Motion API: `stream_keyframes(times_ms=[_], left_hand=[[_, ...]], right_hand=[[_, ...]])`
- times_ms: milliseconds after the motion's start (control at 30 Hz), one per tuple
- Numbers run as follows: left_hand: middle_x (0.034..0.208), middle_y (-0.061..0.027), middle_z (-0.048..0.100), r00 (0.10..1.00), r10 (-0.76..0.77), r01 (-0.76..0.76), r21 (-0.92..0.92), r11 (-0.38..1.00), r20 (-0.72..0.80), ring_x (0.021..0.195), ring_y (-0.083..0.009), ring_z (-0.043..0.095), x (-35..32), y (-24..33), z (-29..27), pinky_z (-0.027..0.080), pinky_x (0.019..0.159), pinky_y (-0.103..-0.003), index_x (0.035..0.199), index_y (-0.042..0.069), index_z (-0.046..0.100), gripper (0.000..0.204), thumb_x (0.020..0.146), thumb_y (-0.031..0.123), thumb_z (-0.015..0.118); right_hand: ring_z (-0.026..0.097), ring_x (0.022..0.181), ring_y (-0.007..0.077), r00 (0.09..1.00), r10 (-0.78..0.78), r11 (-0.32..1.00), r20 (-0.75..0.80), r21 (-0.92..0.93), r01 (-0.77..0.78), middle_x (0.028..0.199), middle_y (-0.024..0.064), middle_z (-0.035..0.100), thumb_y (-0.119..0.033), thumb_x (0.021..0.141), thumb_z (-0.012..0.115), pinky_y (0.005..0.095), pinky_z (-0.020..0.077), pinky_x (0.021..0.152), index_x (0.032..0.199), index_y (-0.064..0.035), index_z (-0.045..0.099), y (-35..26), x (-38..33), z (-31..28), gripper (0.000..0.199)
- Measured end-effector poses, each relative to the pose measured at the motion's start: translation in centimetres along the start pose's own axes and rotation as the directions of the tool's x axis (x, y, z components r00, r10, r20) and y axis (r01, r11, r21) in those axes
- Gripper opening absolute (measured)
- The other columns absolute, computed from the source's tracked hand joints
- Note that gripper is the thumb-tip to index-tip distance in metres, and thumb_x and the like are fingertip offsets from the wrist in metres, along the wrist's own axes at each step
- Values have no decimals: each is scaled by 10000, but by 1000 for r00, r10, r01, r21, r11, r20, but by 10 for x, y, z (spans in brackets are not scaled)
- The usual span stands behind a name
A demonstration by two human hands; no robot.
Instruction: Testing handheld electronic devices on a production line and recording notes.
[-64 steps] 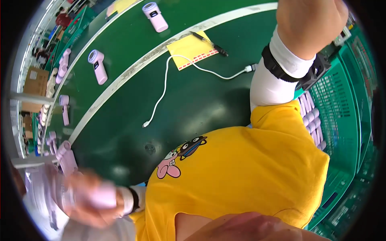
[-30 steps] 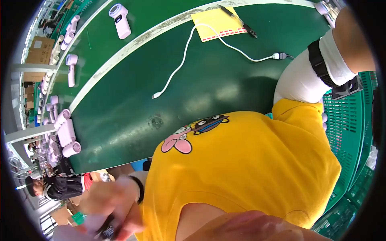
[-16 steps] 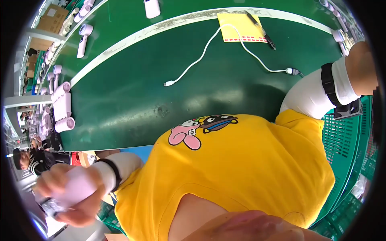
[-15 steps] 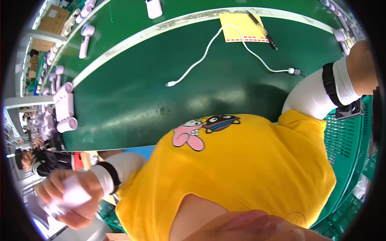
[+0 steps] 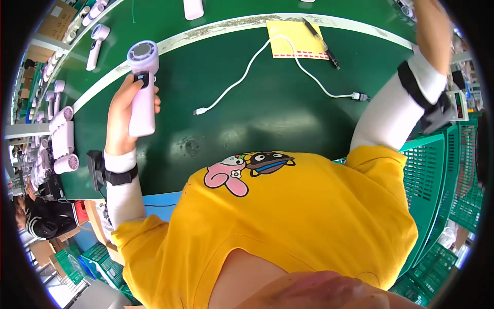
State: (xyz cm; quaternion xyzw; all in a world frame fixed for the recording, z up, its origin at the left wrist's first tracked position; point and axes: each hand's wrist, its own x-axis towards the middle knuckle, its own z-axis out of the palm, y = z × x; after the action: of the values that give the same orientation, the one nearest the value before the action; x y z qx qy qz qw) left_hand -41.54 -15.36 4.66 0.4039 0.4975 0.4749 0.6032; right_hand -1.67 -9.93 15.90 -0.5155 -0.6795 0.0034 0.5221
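Observation:
A lilac handheld fan (image 5: 142, 110) stands upright in my left hand (image 5: 122, 105), over the left part of the green table. My fingers wrap round its handle, and my thumb lies on the small lit display below its round head. My right hand (image 5: 433, 23) reaches out to the far right, near more lilac fans (image 5: 405, 9); its fingers are cut off at the picture's top edge. Between my arms a white charging cable (image 5: 247, 69) lies in a bend on the table, its right end joined to a dark connector (image 5: 364, 97).
A yellow paper (image 5: 288, 44) with a black pen (image 5: 323, 46) lies at the far middle, by a pale strip (image 5: 221, 32). More lilac fans (image 5: 63, 139) line the left edge. Green baskets (image 5: 429, 180) stand at right. Another person (image 5: 51, 219) is at lower left.
My left hand has come up from the lower left to over the table, and the fan it holds now shows clearly. My right hand has moved farther away, toward the top right.

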Motion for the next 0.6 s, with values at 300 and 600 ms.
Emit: stream_keyframes(times_ms=[300,600], left_hand=[[797,-92,556,962,259,-166,562,810,-90,596,-186,548,48,-35,-5,445,519,-290,1017,7,492,265,845,207,467],[799,-150,539,558,800,-420,906,44,220,638,-287,544,43,-19,61,448,559,-353,948,10,535,241,782,185,535]], right_hand=[[542,659,163,573,131,892,809,-349,288,763,114,565,-190,827,530,265,439,614,1083,-14,464,110,-34,92,317],[507,631,190,563,179,981,807,-187,-43,687,96,494,-186,845,474,301,434,604,1141,-18,400,111,-63,85,348]])
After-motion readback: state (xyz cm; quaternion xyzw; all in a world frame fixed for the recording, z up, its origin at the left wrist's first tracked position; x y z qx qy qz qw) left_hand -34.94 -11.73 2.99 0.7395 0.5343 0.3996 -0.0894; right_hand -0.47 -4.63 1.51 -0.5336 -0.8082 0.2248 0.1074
